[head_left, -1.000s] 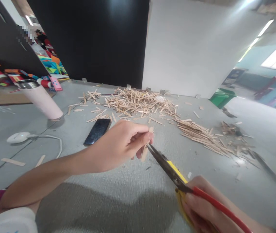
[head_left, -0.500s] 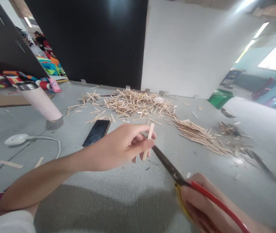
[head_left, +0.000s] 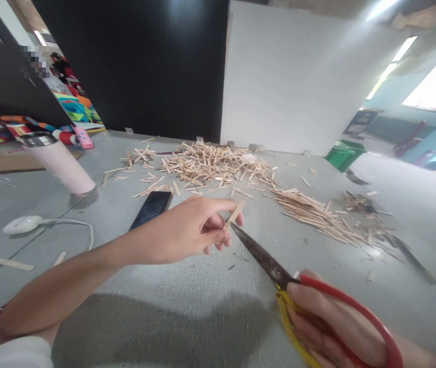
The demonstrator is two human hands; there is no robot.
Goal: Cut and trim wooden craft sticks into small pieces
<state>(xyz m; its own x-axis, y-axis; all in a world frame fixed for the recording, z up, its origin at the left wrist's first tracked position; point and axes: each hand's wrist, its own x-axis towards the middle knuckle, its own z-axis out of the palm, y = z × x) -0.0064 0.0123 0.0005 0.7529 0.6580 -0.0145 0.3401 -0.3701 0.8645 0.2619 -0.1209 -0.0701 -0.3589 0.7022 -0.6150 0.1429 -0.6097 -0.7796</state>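
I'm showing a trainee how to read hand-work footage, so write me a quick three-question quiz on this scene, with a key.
1. Which hand holds the scissors?
A) Left
B) Right
C) Neither

2. True or false: in the picture, the bottle stands to the left of the phone.

3. Fill in the blank: the left hand holds a flat wooden ____.

Key:
1. B, the right hand.
2. True.
3. Stick.

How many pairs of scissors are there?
1: red-and-yellow scissors in the right hand, tips by the stick in the left hand. More might hide in the stick pile.
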